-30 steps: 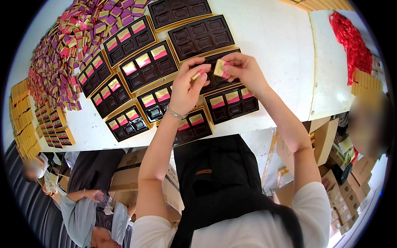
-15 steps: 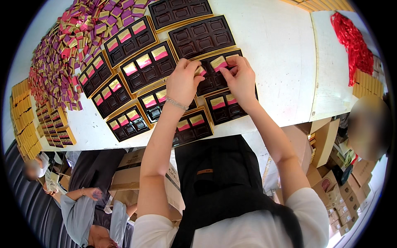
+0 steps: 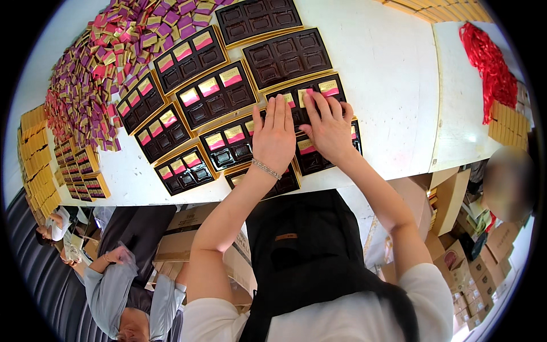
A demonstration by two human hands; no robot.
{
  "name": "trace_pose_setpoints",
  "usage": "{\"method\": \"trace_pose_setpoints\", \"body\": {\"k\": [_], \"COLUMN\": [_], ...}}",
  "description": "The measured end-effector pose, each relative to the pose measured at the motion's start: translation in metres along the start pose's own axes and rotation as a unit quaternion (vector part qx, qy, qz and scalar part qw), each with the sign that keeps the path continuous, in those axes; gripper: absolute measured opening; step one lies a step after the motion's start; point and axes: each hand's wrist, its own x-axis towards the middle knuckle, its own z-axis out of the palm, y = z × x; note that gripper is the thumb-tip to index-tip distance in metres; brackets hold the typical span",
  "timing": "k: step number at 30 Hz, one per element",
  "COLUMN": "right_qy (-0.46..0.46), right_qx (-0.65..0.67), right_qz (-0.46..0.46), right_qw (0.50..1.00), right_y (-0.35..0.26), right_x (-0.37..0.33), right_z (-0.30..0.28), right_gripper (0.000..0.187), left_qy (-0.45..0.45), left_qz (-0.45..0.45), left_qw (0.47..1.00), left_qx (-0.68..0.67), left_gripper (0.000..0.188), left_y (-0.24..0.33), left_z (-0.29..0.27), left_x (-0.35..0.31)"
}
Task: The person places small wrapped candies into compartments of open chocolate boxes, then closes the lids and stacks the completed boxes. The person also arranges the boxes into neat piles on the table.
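Note:
My left hand (image 3: pixel 275 135) lies flat, fingers stretched, over the near left part of a gold-edged box with a dark six-compartment tray (image 3: pixel 341 80). In its far row sit gold-and-pink wrapped chocolates (image 3: pixel 329 88). My right hand (image 3: pixel 330 126) is spread, with its fingertips on or just beside the middle chocolate and its thumb apart. Neither hand holds anything that I can see. Between and below my hands, another box (image 3: pixel 313 163) with wrapped chocolates is partly covered. To the left, several similar boxes (image 3: pixel 216 94) hold chocolates in their far rows.
Two boxes with bare trays (image 3: pixel 286 57) stand beyond my hands. A large heap of purple, pink and gold chocolates (image 3: pixel 108 74) covers the far left of the white table (image 3: pixel 393 102). Red ribbons (image 3: pixel 490 74) lie at the right. Another person (image 3: pixel 119 290) is at the lower left.
The chocolates pinched in both hands have been let go into the far row of the tray. My fingers have straightened, and my hands have come down over the box.

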Motion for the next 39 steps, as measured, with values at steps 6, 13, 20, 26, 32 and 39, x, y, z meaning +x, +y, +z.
{"method": "trace_pose_setpoints", "body": {"k": [6,13,20,26,32,39], "right_qy": [0.092,0.074,0.108,0.120,-0.002,-0.016], "right_qx": [0.025,0.149,0.059,0.072,0.048,0.021], "right_qz": [-0.052,-0.109,0.003,0.032,0.038,0.020], "right_qw": [0.994,0.980,0.992,0.990,0.998,0.999], "right_y": [0.012,0.021,0.020,0.018,0.033,0.041], "right_x": [-0.002,0.028,0.034,0.022,-0.012,-0.008], "right_z": [0.007,0.006,0.009,0.001,0.004,0.000], "right_gripper": [0.044,0.038,0.037,0.047,0.067,0.072], "left_qy": [-0.003,0.006,0.002,0.004,-0.053,-0.061], "left_qz": [-0.001,0.011,0.004,-0.010,0.027,0.029], "left_qw": [1.000,1.000,1.000,0.999,0.995,0.996], "left_qx": [-0.002,-0.002,-0.012,-0.031,-0.084,-0.053], "left_gripper": [0.045,0.045,0.047,0.047,0.063,0.065], "left_y": [0.001,-0.002,-0.003,0.001,0.019,0.019], "left_z": [0.002,0.005,0.003,0.002,0.004,0.009], "left_x": [0.003,0.001,-0.001,-0.001,0.007,0.009]}}
